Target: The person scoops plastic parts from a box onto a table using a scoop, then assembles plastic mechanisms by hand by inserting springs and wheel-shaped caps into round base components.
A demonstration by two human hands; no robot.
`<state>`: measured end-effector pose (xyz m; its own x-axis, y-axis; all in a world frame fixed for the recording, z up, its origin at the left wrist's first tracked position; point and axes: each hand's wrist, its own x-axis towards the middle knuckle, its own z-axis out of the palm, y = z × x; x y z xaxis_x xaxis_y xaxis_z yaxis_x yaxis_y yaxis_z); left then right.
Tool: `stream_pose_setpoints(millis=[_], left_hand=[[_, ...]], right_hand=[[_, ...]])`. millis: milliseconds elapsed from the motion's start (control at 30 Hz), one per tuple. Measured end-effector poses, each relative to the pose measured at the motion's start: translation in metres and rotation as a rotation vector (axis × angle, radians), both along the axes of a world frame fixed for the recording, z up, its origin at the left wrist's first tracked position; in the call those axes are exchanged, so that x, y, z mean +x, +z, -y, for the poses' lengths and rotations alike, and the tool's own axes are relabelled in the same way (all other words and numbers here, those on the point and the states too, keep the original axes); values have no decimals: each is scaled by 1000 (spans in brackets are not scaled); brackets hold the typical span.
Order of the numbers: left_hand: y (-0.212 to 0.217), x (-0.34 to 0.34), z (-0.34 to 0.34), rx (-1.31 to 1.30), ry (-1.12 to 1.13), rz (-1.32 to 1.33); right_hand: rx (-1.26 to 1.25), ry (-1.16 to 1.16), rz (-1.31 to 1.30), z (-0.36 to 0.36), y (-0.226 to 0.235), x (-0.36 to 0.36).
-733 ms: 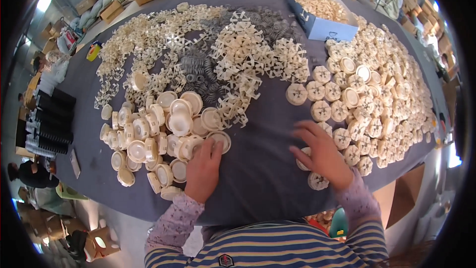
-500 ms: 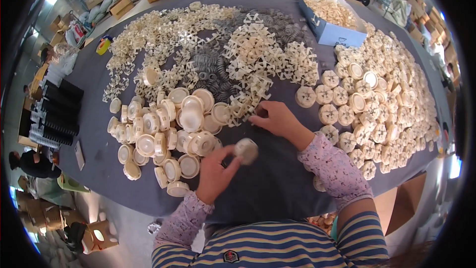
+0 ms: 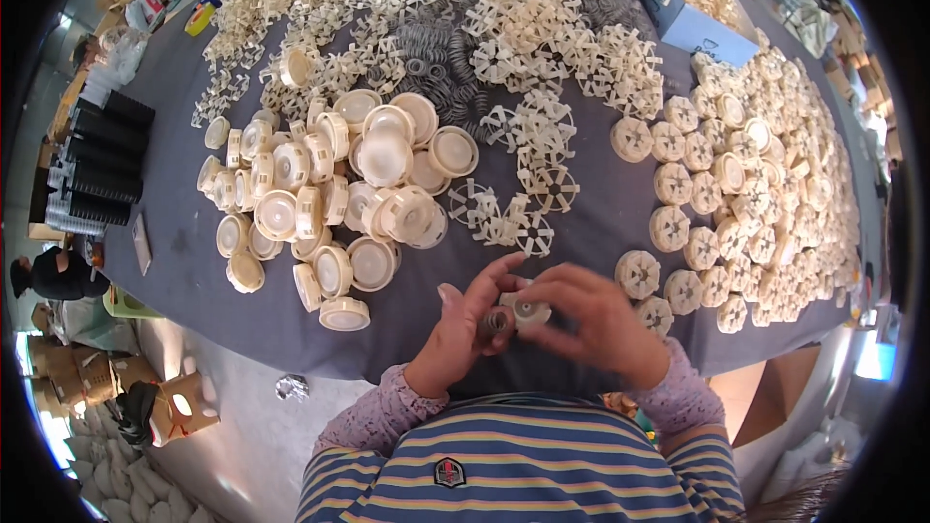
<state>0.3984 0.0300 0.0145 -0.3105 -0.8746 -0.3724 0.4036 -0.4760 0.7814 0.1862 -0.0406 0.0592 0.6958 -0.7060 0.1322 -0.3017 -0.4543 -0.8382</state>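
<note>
Both my hands meet close to my chest over the front edge of the grey table (image 3: 581,232). My left hand (image 3: 463,327) holds a small dark metal spring (image 3: 497,321) between thumb and fingers. My right hand (image 3: 593,318) grips a cream round plastic cap (image 3: 528,311) and presses it against the spring. Just beyond my hands lie a few cream spoked wheels (image 3: 504,218). A heap of cream round caps (image 3: 339,194) lies to the left of my hands.
Assembled cream wheel units (image 3: 746,184) cover the right side. Dark springs (image 3: 436,48) and more spoked wheels (image 3: 552,48) lie further back. A blue-white box (image 3: 693,24) stands at the back right. Black stacked parts (image 3: 92,165) sit at the left edge. Cartons are on the floor.
My hands have pulled back from the piles toward my body and come together. The left hand, which held a cap, now holds a spring against the cap in the right hand.
</note>
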Motion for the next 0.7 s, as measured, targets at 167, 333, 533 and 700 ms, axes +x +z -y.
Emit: stream_pose_setpoints(millis=[167, 333, 533, 700], left_hand=[[-9, -4, -7, -127, -45, 13], [-16, -5, -17, -443, 102, 215], [-10, 1, -16, -54, 193, 101], [-1, 29, -8, 81, 341, -145]], right_hand=[[-82, -15, 83, -20, -28, 2], [387, -224, 262, -35, -47, -13], [46, -135, 303, -25, -41, -13], [22, -231, 218, -21, -29, -20]])
